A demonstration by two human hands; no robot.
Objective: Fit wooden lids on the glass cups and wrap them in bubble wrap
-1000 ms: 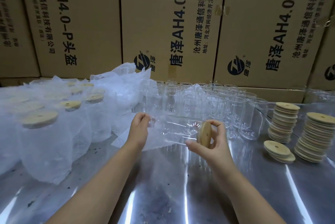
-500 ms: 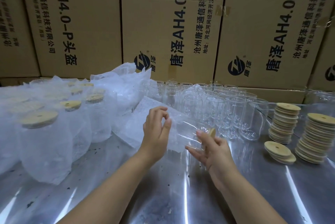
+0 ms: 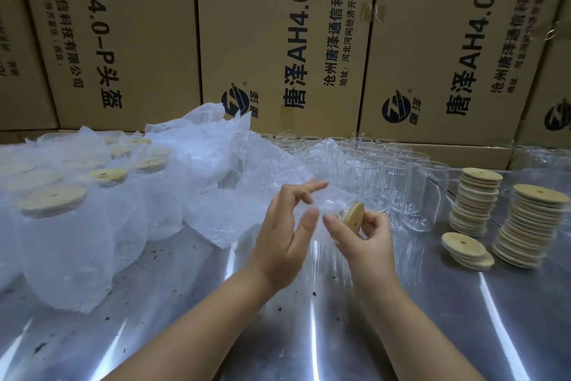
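Left fingers (image 3: pixel 309 188) slack at bubble wrap (image 3: pixel 247 195), right fingers (image 3: pixel 377 223) around wooden lid (image 3: pixel 355 217), "AH4.0-P" boxes (image 3: pixel 278 41) behind

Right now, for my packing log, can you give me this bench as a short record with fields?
left hand: fingers loose, against bubble wrap
right hand: grips wooden lid, held on edge
wrapped cups: left, lidded, upright
bare cups: back centre, unlidded
lid stacks: right side of metal table
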